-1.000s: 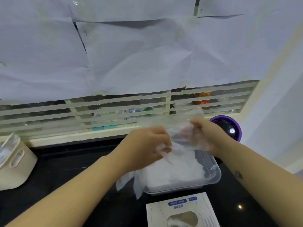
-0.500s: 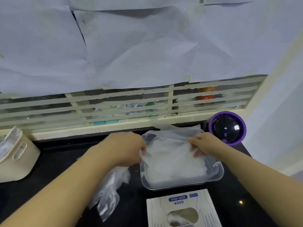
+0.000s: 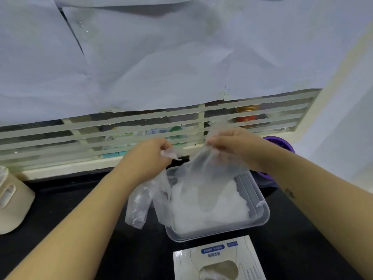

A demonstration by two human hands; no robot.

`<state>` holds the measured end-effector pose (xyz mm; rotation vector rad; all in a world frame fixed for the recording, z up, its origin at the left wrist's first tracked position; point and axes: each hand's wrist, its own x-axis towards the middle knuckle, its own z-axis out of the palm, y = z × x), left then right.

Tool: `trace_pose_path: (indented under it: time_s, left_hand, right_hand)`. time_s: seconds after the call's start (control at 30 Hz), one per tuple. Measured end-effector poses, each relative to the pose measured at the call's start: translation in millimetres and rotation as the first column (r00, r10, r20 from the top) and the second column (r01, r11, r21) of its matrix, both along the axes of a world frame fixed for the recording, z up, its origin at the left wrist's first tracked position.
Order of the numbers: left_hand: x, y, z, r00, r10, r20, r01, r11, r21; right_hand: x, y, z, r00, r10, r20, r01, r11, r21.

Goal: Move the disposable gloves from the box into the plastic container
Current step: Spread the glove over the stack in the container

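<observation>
Black counter (image 3: 70, 195); purple bowl (image 3: 282, 143) behind plastic container (image 3: 212, 236).

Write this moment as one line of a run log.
left hand: grips gloves beside container | right hand: pinches glove over container | box: not empty

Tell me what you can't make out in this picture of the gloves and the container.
Head view only:
Box: cut off by the bottom edge, so what is left inside is unknown.
Purple thing: mostly behind the right forearm.
Container: its floor is covered by the glove pile; no count possible.
Basket: cut off by the left edge.
Items behind the slats: blurred.
</observation>
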<state>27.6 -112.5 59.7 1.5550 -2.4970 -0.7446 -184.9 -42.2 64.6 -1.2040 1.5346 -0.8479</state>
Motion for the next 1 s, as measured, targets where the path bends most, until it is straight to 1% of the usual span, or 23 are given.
trace_pose_path:
  time_s: [0.07, 0.13, 0.17, 0.3, 0.43, 0.47, 0.5, 0.57, 0.63, 0.7, 0.77, 0.83, 0.9, 1.0]
  left_hand:
    - [9, -2, 10, 0.998, 0.062, -0.011, -0.062, 0.997, -0.055]
    - [20, -1, 20, 0.993, 0.116, -0.035, -0.119, 0.987, -0.111]
    - [26, 0, 25, 0.989, 0.14, -0.048, -0.145, 0.979, -0.146]
    - [54, 10, 41, 0.964, 0.247, -0.096, -0.265, 0.921, -0.287]
    - [58, 23, 48, 0.97, 0.215, -0.113, -0.242, 0.89, -0.386]
    - [57, 26, 47, 0.975, 0.193, -0.107, -0.22, 0.891, -0.398]
    - [54, 29, 44, 0.984, 0.158, -0.085, -0.179, 0.896, -0.406]
    - [43, 34, 32, 0.999, 0.052, -0.006, -0.05, 0.918, -0.392]
    - [29, 38, 13, 0.994, -0.076, 0.085, 0.099, 0.943, -0.318]
    - [12, 38, -13, 0.952, -0.217, 0.214, 0.261, 0.943, -0.207]
    - [-1, 38, -38, 0.882, -0.327, 0.34, 0.374, 0.924, -0.083]
    - [-10, 37, -59, 0.817, -0.395, 0.42, 0.435, 0.901, 0.001]
    - [-19, 38, -75, 0.768, -0.443, 0.462, 0.479, 0.876, 0.044]
    - [-37, 37, -88, 0.726, -0.486, 0.486, 0.511, 0.855, 0.091]
  right_hand:
    - [8, -6, 12, 0.987, 0.02, 0.162, -0.027, 0.999, 0.044]
    - [19, -10, 18, 0.939, -0.005, 0.343, -0.036, 0.993, 0.113]
    - [25, -10, 20, 0.915, -0.024, 0.402, -0.036, 0.989, 0.14]
    - [55, -13, 23, 0.848, -0.017, 0.529, -0.074, 0.986, 0.151]
    - [63, -16, 14, 0.749, 0.041, 0.661, -0.2, 0.966, 0.166]
    - [59, -15, 10, 0.745, 0.034, 0.666, -0.212, 0.959, 0.187]
    - [52, -14, 2, 0.766, 0.006, 0.643, -0.192, 0.957, 0.219]
    - [33, -10, -17, 0.859, -0.043, 0.511, -0.115, 0.955, 0.275]
    - [16, -5, -38, 0.92, -0.097, 0.379, -0.034, 0.945, 0.325]
    - [7, 2, -52, 0.96, -0.124, 0.249, 0.029, 0.935, 0.352]
    - [1, 9, -62, 0.991, -0.113, 0.072, 0.081, 0.934, 0.348]
    - [-7, 12, -71, 0.983, -0.035, -0.178, 0.09, 0.945, 0.314]
    - [-14, 12, -77, 0.923, 0.048, -0.382, 0.071, 0.954, 0.293]
    - [-22, 14, -86, 0.843, 0.075, -0.532, 0.076, 0.964, 0.256]
